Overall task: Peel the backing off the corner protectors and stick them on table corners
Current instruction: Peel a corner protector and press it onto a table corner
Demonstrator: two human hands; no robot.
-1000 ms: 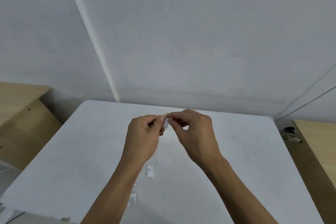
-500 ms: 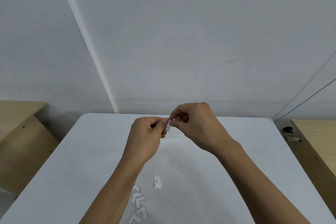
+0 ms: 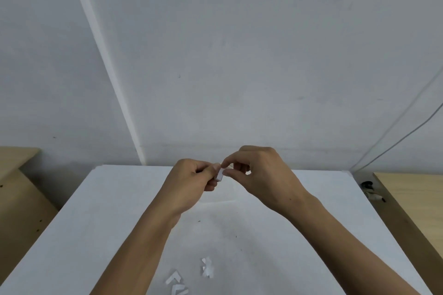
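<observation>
I see spare corner protectors (image 3: 177, 283) on the tabletop (image 3: 96, 235) near me, backing scraps (image 3: 207, 268) just right of them.

**Left hand (image 3: 191, 182) and right hand (image 3: 261, 175) pinch one protector (image 3: 219, 175)**

The left hand, fingers curled, holds the protector from its left. The right hand pinches it from its right with thumb and forefinger. Both bare forearms reach up from below it, converging.

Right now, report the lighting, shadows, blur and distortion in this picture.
Head view: soft, even light, no glare; faint shadow on the white table under the hands; wide-angle lens seems to bow the wall cable; the corner protector pinched by left hand and right hand looks soft.
</observation>
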